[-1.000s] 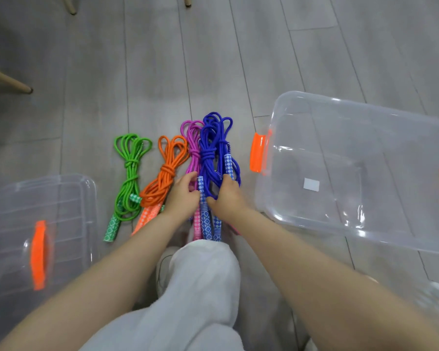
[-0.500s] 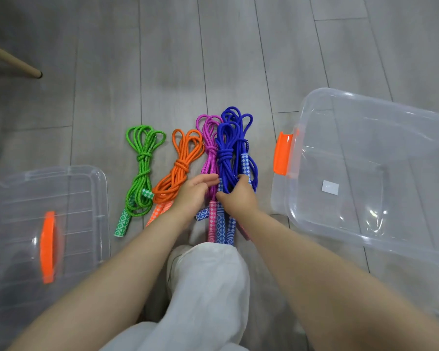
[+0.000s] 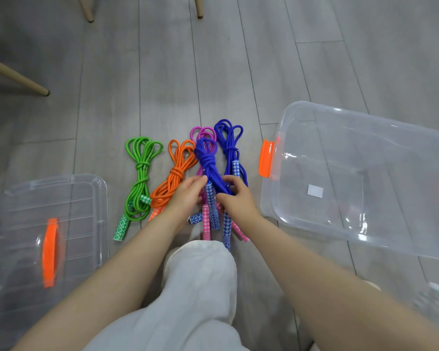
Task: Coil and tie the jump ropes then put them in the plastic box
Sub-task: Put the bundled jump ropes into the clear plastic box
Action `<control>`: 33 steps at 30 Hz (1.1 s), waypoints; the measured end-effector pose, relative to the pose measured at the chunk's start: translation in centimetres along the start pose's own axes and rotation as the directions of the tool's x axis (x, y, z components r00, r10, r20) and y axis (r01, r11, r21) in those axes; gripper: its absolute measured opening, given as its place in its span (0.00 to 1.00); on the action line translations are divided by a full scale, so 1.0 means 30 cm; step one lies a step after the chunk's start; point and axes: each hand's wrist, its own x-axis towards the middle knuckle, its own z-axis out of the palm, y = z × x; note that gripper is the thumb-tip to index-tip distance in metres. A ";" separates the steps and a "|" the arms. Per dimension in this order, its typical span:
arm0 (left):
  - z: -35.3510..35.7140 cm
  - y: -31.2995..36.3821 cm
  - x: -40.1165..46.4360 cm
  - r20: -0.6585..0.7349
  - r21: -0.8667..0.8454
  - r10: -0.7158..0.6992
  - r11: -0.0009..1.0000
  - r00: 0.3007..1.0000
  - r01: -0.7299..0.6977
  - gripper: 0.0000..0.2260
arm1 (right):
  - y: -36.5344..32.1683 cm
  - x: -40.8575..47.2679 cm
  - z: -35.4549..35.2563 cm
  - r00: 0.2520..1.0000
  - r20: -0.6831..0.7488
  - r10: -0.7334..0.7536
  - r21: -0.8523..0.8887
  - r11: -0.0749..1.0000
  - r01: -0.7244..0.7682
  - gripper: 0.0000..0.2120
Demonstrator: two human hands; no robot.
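Observation:
Several coiled, knotted jump ropes lie side by side on the grey floor: a green rope (image 3: 140, 178), an orange rope (image 3: 178, 171), a pink rope (image 3: 203, 131) and a blue rope (image 3: 230, 145). A second blue rope (image 3: 208, 160) is raised a little over the pink one. My left hand (image 3: 186, 195) and my right hand (image 3: 235, 196) both grip this raised blue bundle near its patterned handles. The clear plastic box (image 3: 365, 178) with orange latches stands open just to the right.
The box's clear lid (image 3: 48, 229) with an orange handle lies on the floor at the left. Wooden chair legs (image 3: 18, 77) stand at the upper left and top. My knee in light trousers (image 3: 200, 287) is below the hands.
Both hands have lifted one blue rope bundle up and leftward, away from the other blue rope, so it now lies over the pink rope. The view has shifted slightly.

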 end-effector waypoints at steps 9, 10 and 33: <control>0.088 0.203 -0.159 0.054 -0.158 -0.016 0.987 0.998 0.024 0.06 | -0.143 -0.169 -0.048 0.936 0.107 -0.335 -0.186 0.918 0.349 0.28; 0.103 0.227 -0.183 0.029 -0.130 0.041 0.991 0.999 -0.037 0.04 | -0.165 -0.191 -0.058 0.923 0.112 -0.367 -0.182 0.906 0.382 0.29; 0.554 0.444 -0.394 0.369 0.122 0.114 0.978 0.922 -0.170 0.09 | -0.364 -0.421 -0.792 0.936 0.169 -0.309 -0.746 0.581 0.327 0.19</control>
